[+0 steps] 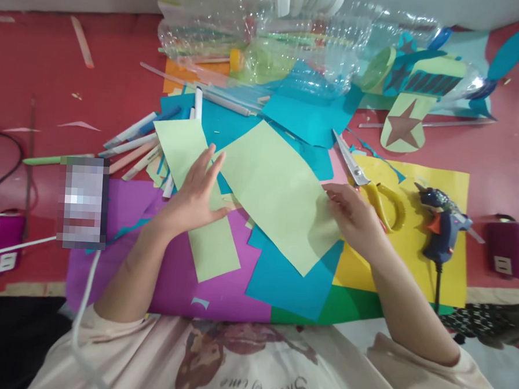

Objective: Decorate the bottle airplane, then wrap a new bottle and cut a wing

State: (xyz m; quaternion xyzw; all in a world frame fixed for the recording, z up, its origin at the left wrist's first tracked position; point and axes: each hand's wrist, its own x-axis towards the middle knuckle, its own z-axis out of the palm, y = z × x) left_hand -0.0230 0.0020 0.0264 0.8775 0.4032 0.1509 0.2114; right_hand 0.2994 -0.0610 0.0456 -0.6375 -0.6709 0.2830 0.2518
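A wide sheet of light green paper is pinched at its right edge by my right hand, fingers closed on it. To its left, my left hand rests over a narrower light green strip, with fingers spread and the thumb apart. The strip lies tilted on purple paper, partly hidden under that hand. Blue paper shows beneath the wide sheet. Just beyond my right hand are scissors with yellow handles, blades pointing up and left.
A blue glue gun lies on yellow paper at right. Markers cluster at left near a phone with a white cable. Clear plastic bottles line the back. A paper-covered bottle craft sits at the back right.
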